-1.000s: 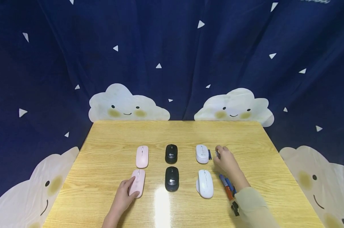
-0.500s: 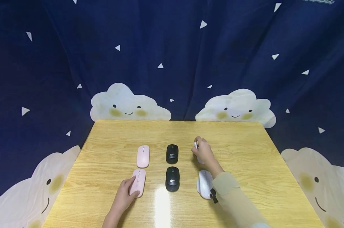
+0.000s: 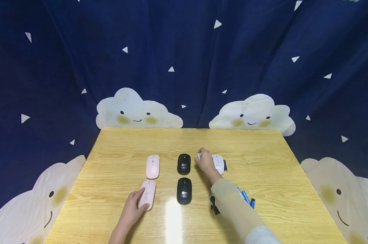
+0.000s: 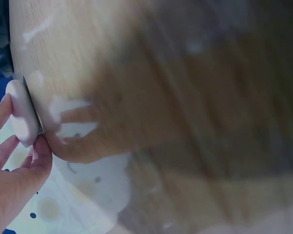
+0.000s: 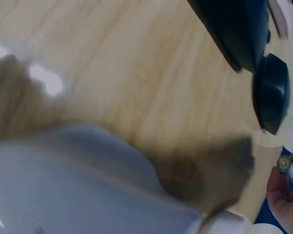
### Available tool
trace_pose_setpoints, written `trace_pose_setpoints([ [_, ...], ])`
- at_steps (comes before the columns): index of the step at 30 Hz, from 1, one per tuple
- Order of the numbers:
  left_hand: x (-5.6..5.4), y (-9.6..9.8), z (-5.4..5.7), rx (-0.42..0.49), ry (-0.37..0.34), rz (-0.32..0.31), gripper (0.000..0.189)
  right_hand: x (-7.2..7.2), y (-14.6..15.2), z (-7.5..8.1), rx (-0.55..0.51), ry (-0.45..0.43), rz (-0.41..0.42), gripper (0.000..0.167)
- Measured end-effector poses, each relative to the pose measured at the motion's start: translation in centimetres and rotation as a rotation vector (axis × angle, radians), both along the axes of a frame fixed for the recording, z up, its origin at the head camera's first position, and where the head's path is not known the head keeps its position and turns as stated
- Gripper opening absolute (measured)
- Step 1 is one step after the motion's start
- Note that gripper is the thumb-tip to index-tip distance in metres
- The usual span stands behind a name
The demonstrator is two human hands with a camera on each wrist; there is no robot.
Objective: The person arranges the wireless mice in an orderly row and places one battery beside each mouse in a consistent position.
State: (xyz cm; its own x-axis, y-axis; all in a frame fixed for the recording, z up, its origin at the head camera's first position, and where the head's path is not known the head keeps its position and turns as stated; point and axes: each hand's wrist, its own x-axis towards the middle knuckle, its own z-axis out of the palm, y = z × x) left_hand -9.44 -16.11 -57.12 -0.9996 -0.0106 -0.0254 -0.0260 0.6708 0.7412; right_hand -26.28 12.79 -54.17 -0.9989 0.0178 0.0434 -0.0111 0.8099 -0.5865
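My left hand (image 3: 133, 208) grips the sides of the nearer pink mouse (image 3: 149, 193), thumb on one side and fingers on the other. A second pink mouse (image 3: 152, 166) lies just beyond it. Between thumb and fingers, my right hand (image 3: 206, 161) pinches a small pale battery (image 5: 287, 166), its round end facing the right wrist camera. That hand is over the table between the far black mouse (image 3: 184, 164) and the far white mouse (image 3: 219, 164). A dark battery (image 3: 225, 165) lies against the white mouse's right side.
A nearer black mouse (image 3: 184, 190) lies in the middle column. Several blue batteries (image 3: 245, 196) lie right of my right sleeve (image 3: 232, 203), which hides the nearer white mouse in the head view. A dark blue curtain (image 3: 184, 61) hangs behind the wooden table (image 3: 126, 142).
My right hand has moved left with the pale battery, from right of the far white mouse, across it, to its left side. The left hand stays on the pink mouse.
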Motion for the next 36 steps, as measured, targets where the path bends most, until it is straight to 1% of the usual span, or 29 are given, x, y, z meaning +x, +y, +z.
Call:
trace_pose_setpoints([
  [4,0.0,0.0,0.0,-0.008,-0.020,0.001,0.063,0.2,-0.5,-0.8,0.004,-0.028,0.006,0.028],
  [9,-0.1,-0.1,0.0,-0.010,-0.025,0.003,0.063,0.6,-1.0,-1.4,-0.006,-0.061,0.000,0.026],
  [17,-0.1,0.0,0.0,-0.004,-0.025,0.001,0.062,0.6,-1.5,-2.3,0.004,-0.049,-0.028,0.024],
  [23,-0.1,-0.1,-0.1,-0.009,-0.037,0.004,0.062,0.5,-1.7,-2.4,0.010,-0.056,-0.049,0.025],
  [32,-0.2,0.0,-0.1,-0.005,-0.019,0.000,0.061,0.6,-1.8,-2.4,0.002,-0.014,-0.037,0.026],
  [36,-0.1,0.0,0.0,-0.002,-0.017,-0.004,0.061,0.6,-1.8,-2.6,0.004,-0.024,-0.036,0.025],
])
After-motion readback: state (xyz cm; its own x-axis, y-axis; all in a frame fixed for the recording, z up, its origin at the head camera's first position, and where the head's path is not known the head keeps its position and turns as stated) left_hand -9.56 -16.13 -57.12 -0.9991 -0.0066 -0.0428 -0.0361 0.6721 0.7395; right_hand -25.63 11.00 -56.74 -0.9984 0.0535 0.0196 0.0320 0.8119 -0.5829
